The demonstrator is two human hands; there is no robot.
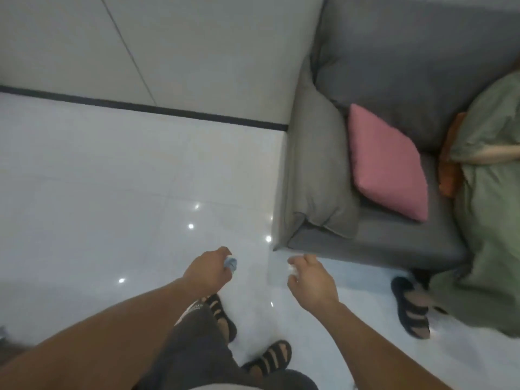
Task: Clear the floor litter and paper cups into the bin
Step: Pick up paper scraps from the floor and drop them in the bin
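My left hand is closed around a small pale blue-white piece of litter, held out over the white tiled floor. My right hand is curled near the front left corner of the sofa, with something small and white at its fingers; blur keeps me from telling what it is. No bin and no paper cups are in view. My two feet in dark sandals stand below my hands.
A grey sofa fills the right side, with a pink cushion on it. A seated person in green clothing has a sandalled foot on the floor. White glossy floor stretches left to a wall with a dark skirting line.
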